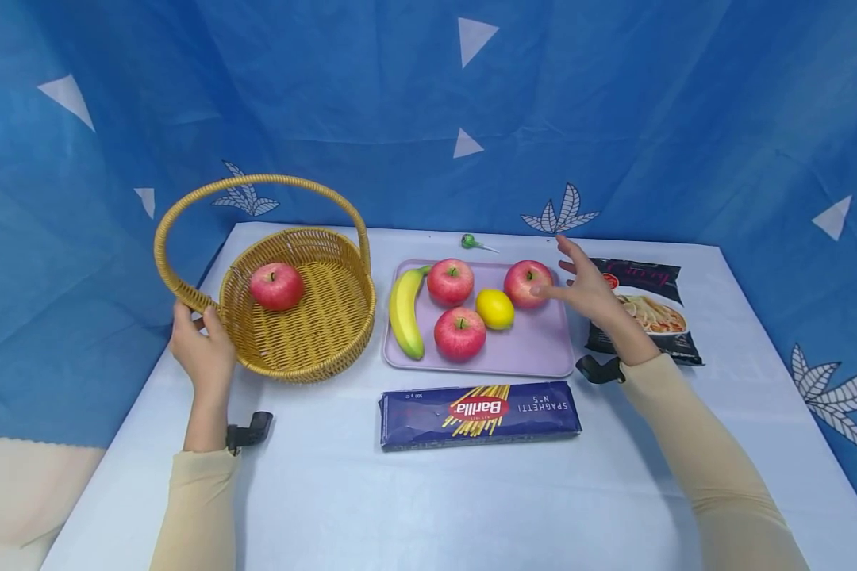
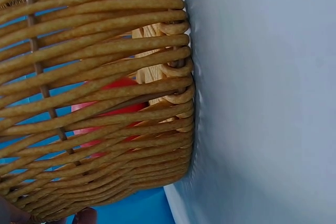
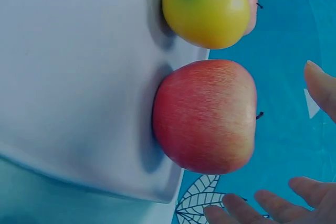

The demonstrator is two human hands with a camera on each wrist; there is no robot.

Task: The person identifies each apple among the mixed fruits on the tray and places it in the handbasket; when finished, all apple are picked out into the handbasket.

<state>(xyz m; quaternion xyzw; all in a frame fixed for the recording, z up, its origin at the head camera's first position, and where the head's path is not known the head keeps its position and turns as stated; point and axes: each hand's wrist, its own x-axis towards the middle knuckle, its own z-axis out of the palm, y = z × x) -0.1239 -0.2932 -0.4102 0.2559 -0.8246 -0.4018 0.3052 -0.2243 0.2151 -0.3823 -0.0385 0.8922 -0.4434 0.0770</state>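
My left hand [image 1: 203,345] grips the wicker basket [image 1: 314,369] at its left side, where the tall handle [image 1: 260,181] meets the rim. One red apple [image 1: 276,286] lies inside the basket, and in the left wrist view it shows red through the weave [image 2: 121,116]. Over the right end of a lilac tray [image 1: 536,349], my right hand [image 1: 591,289] has thumb and fingers spread around the rightmost apple [image 1: 528,284]. In the right wrist view a gap shows between the fingers and that apple [image 3: 207,116]. A lemon [image 1: 495,308] sits beside it.
Two more apples and a banana [image 1: 405,313] share the tray. In front lies a blue spaghetti box [image 1: 428,420]. A black food packet [image 1: 650,313] is right of the tray, partly behind my right hand. A green lollipop [image 1: 469,241] lies behind the tray, near the blue cloth backdrop.
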